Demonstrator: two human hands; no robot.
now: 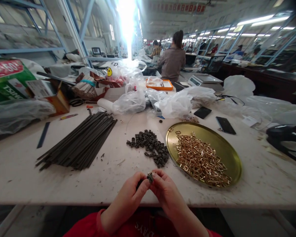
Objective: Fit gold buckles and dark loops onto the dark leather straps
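Note:
My left hand (131,194) and my right hand (167,191) meet at the table's front edge. Between their fingertips is a small dark loop (150,178), pinched from both sides, with a bit of gold-coloured metal at its top. Just beyond the hands lies a pile of small dark loops (151,144). To its right, a round gold tray (230,158) holds a heap of gold metal buckles (202,159). A bundle of long dark strips (80,141) lies on the left.
Clear plastic bags (172,102) line the back of the table (128,161). A phone (225,125) and a black pad (202,112) lie behind the tray. A green box (10,82) stands far left. A person (174,61) is beyond the table.

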